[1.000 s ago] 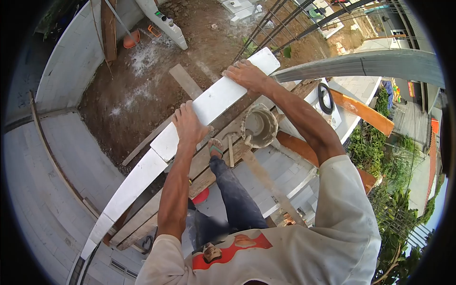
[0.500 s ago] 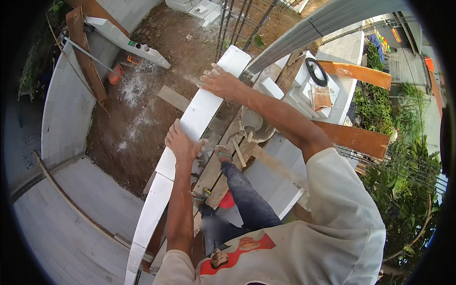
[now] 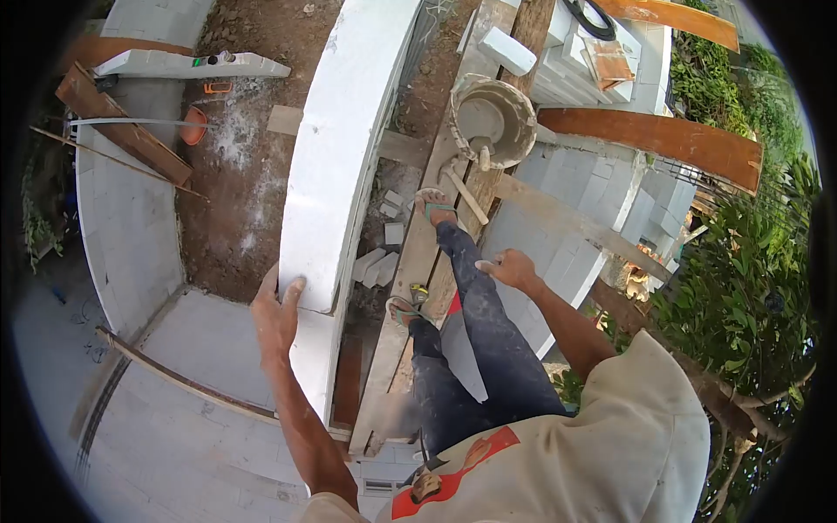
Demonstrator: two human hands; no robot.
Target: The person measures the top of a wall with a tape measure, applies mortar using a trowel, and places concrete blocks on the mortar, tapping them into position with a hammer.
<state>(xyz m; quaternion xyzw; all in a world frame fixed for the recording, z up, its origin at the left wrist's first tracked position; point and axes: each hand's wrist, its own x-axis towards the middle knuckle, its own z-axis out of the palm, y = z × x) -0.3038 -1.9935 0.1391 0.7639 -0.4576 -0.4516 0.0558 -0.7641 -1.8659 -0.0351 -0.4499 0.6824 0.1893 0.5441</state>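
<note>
Left hand [image 3: 277,318] lies along the left edge of the white block [image 3: 336,157], thumb parted from fingers, right by the joint! Right hand [image 3: 513,268] is half-curled beside the leg [image 3: 466,292], well clear; whether it pinches anything, I can't tell. Block runs ahead, open gap [image 3: 359,305] alongside, then planks [image 3: 418,253], bucket [image 3: 523,139].

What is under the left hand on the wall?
Under the left hand is the edge of the white block, by its joint with the next block. The thumb overlaps the top; the side face behind the fingers is hidden.
</note>
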